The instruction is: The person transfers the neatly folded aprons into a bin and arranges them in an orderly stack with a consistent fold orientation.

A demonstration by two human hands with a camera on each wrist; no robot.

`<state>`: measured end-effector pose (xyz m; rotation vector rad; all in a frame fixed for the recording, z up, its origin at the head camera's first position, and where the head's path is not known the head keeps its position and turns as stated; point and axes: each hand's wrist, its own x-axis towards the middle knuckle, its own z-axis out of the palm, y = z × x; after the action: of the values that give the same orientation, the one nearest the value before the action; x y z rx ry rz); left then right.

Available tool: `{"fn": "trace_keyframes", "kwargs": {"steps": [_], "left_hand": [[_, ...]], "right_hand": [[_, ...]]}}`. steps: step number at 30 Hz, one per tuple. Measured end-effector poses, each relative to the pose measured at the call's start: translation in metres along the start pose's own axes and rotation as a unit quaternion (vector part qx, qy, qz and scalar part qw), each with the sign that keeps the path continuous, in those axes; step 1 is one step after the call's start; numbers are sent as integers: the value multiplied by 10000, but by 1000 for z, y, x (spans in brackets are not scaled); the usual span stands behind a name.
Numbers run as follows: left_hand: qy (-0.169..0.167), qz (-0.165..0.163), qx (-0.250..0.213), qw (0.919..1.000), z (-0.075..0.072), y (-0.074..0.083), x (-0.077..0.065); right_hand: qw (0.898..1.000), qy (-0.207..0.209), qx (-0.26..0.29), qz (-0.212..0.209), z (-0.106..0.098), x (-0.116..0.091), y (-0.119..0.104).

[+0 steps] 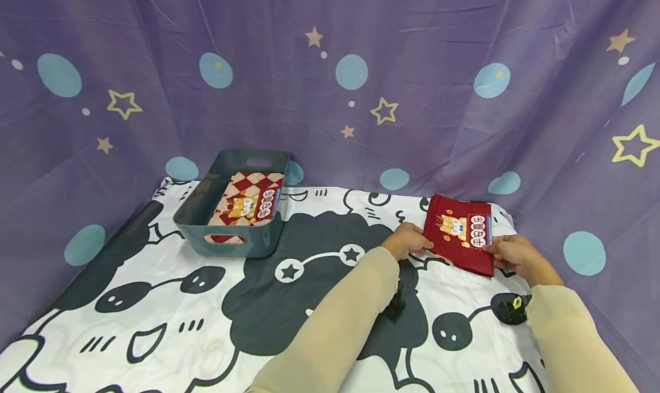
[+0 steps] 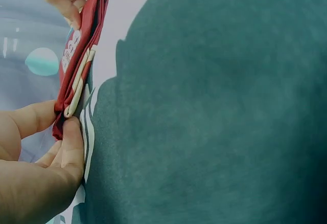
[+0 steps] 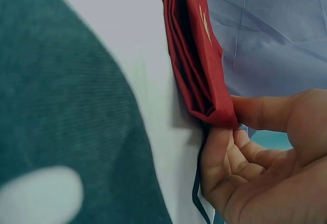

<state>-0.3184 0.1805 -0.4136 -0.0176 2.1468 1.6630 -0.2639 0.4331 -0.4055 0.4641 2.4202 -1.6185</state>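
A folded red cloth bundle (image 1: 446,247) with a cartoon dog print and a white-lettered label lies at the right of the bed-like surface. My left hand (image 1: 409,241) pinches its left near corner, thumb on top and fingers beneath. On the opposite side, my right hand (image 1: 518,256) holds the right edge between thumb and fingers. Several stacked folds show along the bundle's edge in the right wrist view, and a thin dark strip (image 3: 199,183) runs down by the fingers. A cream-coloured layer (image 2: 79,83) peeks out from under the red in the left wrist view.
A grey-green plastic basket (image 1: 263,245) stands at the back left, holding a folded red-and-cream checked cloth (image 1: 232,204) with a similar dog print. A purple curtain (image 1: 330,135) hangs behind the white sheet (image 1: 180,324) with its dark cartoon pattern.
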Motion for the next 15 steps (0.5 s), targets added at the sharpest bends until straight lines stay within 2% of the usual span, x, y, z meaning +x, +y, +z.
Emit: {"fn": "trace_keyframes", "kwargs": {"steps": [4, 9, 15], "left_hand": [[-54, 31, 8, 10000, -1, -1, 0], [147, 80, 222, 9996, 3, -4, 2], [320, 265, 208, 9989, 6, -5, -2]], "right_hand": [[9999, -59, 87, -72, 0, 0, 2], [9996, -162, 174, -172, 2, -1, 2], [9995, -170, 184, -204, 2, -2, 3]]}}
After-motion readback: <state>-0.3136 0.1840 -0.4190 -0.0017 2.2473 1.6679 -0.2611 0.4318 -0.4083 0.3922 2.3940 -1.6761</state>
